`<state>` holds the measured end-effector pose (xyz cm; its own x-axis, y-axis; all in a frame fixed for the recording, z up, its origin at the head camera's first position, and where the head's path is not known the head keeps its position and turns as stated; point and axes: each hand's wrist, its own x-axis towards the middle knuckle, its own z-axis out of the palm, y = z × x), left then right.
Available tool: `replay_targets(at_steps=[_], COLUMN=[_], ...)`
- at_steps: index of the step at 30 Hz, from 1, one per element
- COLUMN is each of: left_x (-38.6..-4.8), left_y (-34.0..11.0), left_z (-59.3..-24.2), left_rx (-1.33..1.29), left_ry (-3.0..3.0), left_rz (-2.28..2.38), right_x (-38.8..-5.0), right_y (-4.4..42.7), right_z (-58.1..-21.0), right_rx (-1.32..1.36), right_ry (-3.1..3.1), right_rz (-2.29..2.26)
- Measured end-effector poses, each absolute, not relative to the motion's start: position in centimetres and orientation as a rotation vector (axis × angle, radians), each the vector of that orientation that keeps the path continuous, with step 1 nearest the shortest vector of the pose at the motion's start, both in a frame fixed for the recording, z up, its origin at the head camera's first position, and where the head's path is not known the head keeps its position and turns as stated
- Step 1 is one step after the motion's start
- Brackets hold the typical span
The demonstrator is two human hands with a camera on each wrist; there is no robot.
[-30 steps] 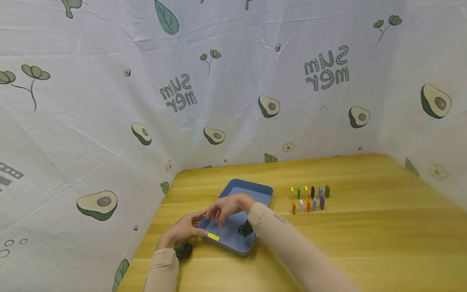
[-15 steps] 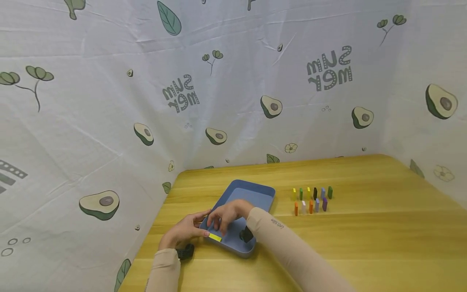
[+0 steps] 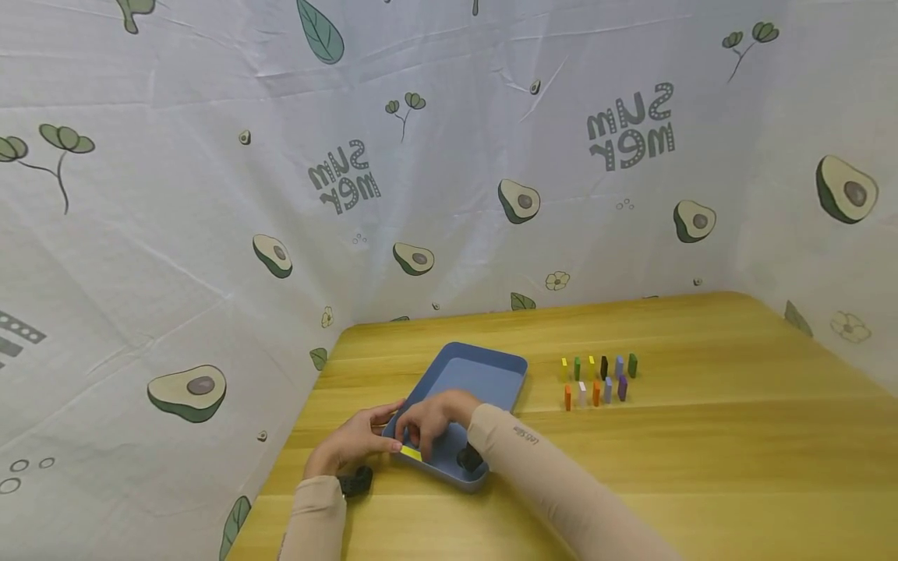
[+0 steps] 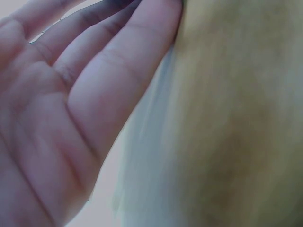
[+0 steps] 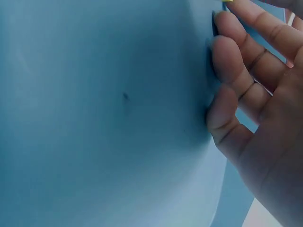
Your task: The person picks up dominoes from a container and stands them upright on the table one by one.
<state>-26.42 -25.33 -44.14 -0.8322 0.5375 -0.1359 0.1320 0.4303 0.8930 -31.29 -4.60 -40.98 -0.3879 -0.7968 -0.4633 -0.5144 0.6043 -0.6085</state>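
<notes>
A blue rectangular tray [image 3: 484,354] stands on the wooden table. My left hand [image 3: 354,440] holds its near left corner, thumb on the front edge and fingers along the left side. In the left wrist view, the palm and fingers show, their tips out of sight. By the left thumb, a small yellow domino [image 3: 411,453] lies along the tray's near edge. My right hand [image 3: 431,421] reaches inside with curled fingers and pinches the domino's right end. The right wrist view catches fingertips [image 5: 227,59] close to the blue wall, with a sliver of yellow at the top; the thumb is hidden.
To the tray's right, several small dominoes stand upright in two rows: a back row with a black domino [image 3: 604,368] and a front row with a purple domino [image 3: 622,388]. A patterned white cloth [image 3: 449,156] hangs behind the table [image 3: 701,467] and along its sides.
My right hand has lowered towards the tray's near edge, and its tip now covers the right end of the yellow domino. The left hand and tray stay in place.
</notes>
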Motion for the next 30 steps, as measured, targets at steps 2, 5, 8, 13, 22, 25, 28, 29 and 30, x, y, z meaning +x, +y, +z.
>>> replay_targets(at_steps=[2,5,8,13,22,25,28,29,30], left_x=[-26.4,-26.3,-26.3,-26.3,-26.4,-26.4,-26.4,-26.4,-26.4], left_y=[-25.3,-25.2,-25.2,-25.3,-25.4,-25.4,-25.4,-25.4,-25.4], left_z=[-44.2,-44.2,-44.3,-44.4,-44.2,-44.3,-44.3,-44.3,-44.3], left_rx=[0.559,0.552,0.543,0.541,0.554,0.554,0.553,0.552,0.553], left_ry=[2.272,2.250,2.234,2.244,2.258,2.259,2.257,2.260,2.261], left_rz=[1.384,1.396,1.403,1.403,1.394,1.393,1.399,1.398,1.397], right_x=[-31.1,-30.9,-30.6,-30.6,-30.6,-30.3,-30.0,-30.0,-29.9], right_y=[-4.7,-4.9,-5.0,-5.1,-4.8,-4.8,-4.7,-4.8,-4.8], right_z=[-41.2,-41.4,-41.4,-41.5,-41.4,-41.4,-41.3,-41.4,-41.4], right_rx=[-1.055,-1.078,-1.092,-1.109,-1.106,-1.097,-1.088,-1.085,-1.081], right_ry=[2.095,2.124,2.145,2.149,2.150,2.165,2.183,2.188,2.193], right_rz=[-0.446,-0.415,-0.393,-0.404,-0.460,-0.466,-0.478,-0.488,-0.498])
